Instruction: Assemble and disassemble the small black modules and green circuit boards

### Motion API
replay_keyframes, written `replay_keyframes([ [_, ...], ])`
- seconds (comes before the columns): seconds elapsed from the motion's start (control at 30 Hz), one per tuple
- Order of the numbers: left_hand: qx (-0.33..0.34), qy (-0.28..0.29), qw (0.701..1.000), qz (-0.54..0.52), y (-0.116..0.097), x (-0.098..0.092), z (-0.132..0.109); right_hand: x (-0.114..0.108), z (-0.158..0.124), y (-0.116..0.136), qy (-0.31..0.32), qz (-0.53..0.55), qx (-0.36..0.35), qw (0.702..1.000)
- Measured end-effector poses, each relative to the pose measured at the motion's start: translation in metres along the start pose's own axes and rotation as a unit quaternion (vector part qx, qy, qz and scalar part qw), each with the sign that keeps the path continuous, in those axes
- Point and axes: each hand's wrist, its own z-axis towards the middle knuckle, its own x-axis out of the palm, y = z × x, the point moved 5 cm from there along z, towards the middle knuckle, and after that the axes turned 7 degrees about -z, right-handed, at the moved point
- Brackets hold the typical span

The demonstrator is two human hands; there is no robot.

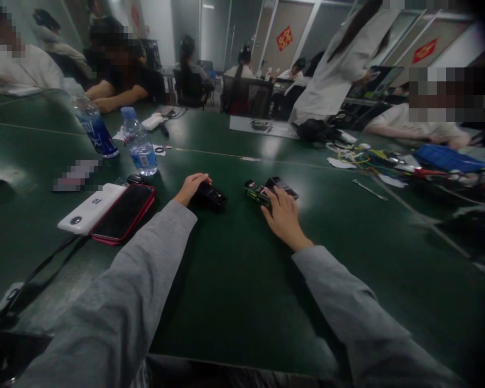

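My left hand [191, 187] has its fingers curled over the left end of a black plastic casing [215, 198] lying on the dark green table [234, 280]. My right hand [283, 215] reaches over a small green circuit board [254, 191], its fingers stretched out and slightly apart. Fingertips touch or hover just above the board's right end; which of the two I cannot tell. Right behind those fingers lies a second black casing part [286, 186], partly hidden by the hand. Between my hands is a strip of table.
To the left are a white power bank [91, 207] with a cable, a red-cased phone [124, 213] and two plastic bottles, the nearer one [139, 145] blue-capped. A wrench [369, 189], tangled wires and a blue tray [448, 161] lie right. Other people sit around.
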Motion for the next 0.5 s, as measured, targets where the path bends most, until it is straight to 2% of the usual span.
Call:
replay_keyframes([
  [0.07, -0.006, 0.000, 1.000, 0.005, 0.001, -0.001, 0.000, 0.013, -0.005, -0.016, 0.026, -0.005, 0.004, 1.000],
  [0.17, -0.013, 0.001, 1.000, 0.008, 0.003, -0.002, 0.001, 0.022, -0.007, -0.022, 0.032, -0.006, 0.009, 0.999],
  [0.5, -0.007, -0.008, 1.000, 0.009, 0.007, -0.003, 0.002, 0.019, -0.004, -0.017, 0.033, 0.020, 0.013, 0.999],
])
